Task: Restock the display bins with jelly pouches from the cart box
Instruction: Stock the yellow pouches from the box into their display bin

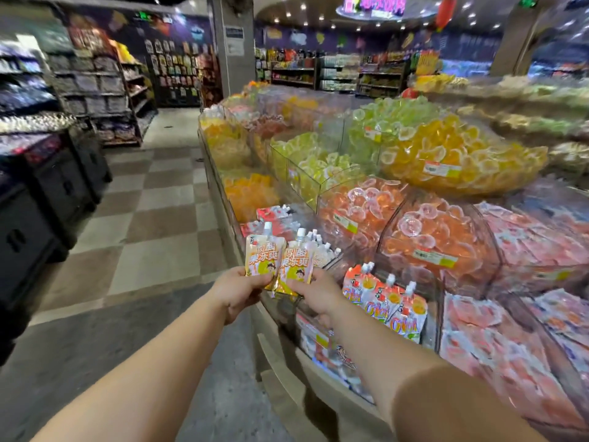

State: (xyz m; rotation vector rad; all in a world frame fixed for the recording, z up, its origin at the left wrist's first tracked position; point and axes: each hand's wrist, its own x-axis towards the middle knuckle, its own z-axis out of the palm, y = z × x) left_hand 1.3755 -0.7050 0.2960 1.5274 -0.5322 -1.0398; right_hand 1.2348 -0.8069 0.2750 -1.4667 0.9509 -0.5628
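Hands up front: left grip (237, 290) pinching one yellow-and-white spouted jelly pouch (264, 254), right grip (315, 293) pinching another (296, 261), side by side over near clear plastic bin edge (331, 261). Orange jelly cups (366, 205) piled further back.

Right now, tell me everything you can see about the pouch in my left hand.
The pouch in the left hand is a glossy, foil-like spouted pouch, white and orange with large orange characters, a cartoon figure and a white screw cap. It stands upright, pinched at its bottom edge by the left hand, and overlaps a matching pouch held by the right hand, in front of the display bins.
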